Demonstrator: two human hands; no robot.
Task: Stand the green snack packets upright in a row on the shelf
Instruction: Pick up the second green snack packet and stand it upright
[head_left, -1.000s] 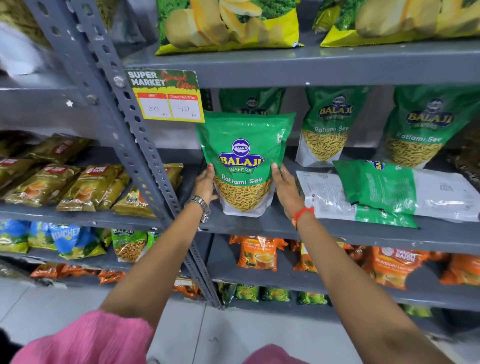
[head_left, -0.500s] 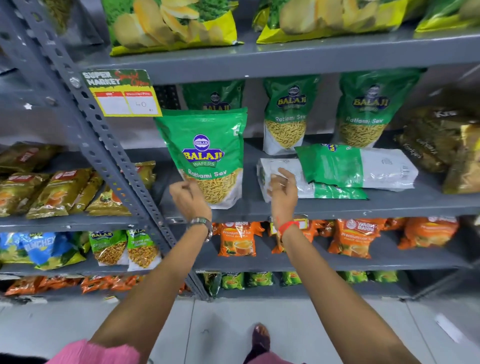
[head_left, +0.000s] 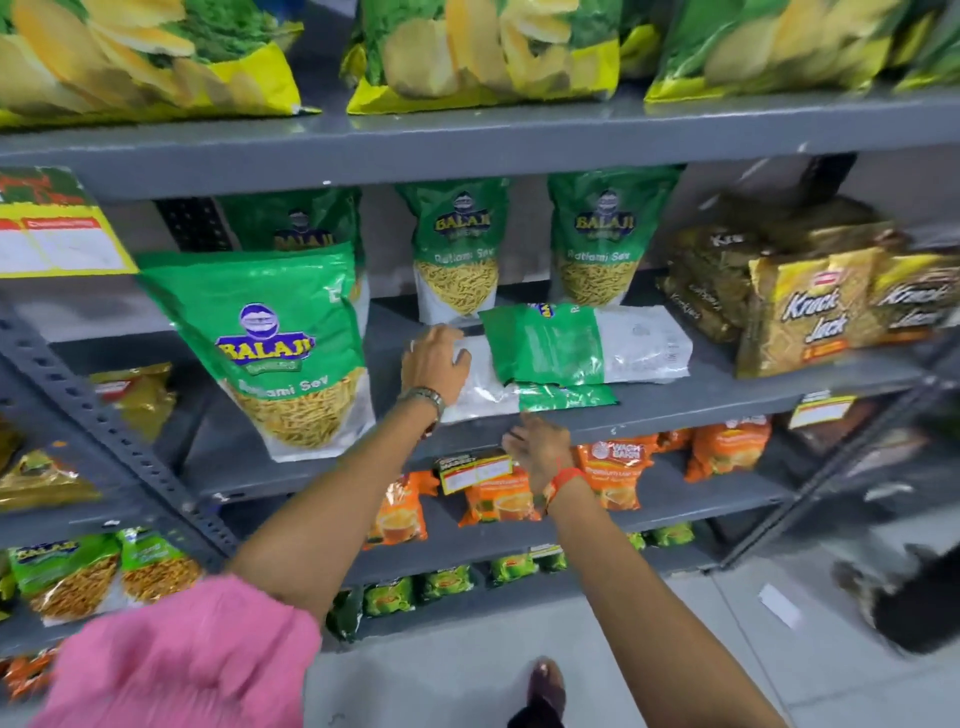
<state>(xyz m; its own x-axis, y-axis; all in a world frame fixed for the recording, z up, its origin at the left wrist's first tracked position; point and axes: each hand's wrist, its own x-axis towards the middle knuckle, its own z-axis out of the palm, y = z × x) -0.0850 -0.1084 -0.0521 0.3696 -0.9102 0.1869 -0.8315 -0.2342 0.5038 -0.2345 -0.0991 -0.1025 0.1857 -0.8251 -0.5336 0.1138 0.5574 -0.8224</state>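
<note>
A green Balaji Ratlami Sev packet (head_left: 270, 353) stands upright at the front left of the grey shelf (head_left: 727, 397), with no hand on it. Three more green packets stand along the back: one behind it (head_left: 296, 228), a middle one (head_left: 457, 249) and a right one (head_left: 602, 239). Two packets lie flat, back side up: the upper flat packet (head_left: 587, 343) overlaps the lower flat packet (head_left: 483, 400). My left hand (head_left: 436, 361) rests with spread fingers on the lower packet's white end. My right hand (head_left: 535, 447) is open just under the shelf edge, below that packet's green end.
Golden Krack Jack packs (head_left: 810, 317) fill the shelf's right end. Yellow-green chip bags (head_left: 493, 52) sit on the shelf above. Orange packets (head_left: 613, 467) and a price label (head_left: 475, 467) are below. A slotted grey post (head_left: 104, 415) and a yellow price sign (head_left: 52, 234) stand at the left.
Both hands let go of the front packet, which stays upright. They moved right to the two flat packets, the left hand onto the lower one. My view shifted right.
</note>
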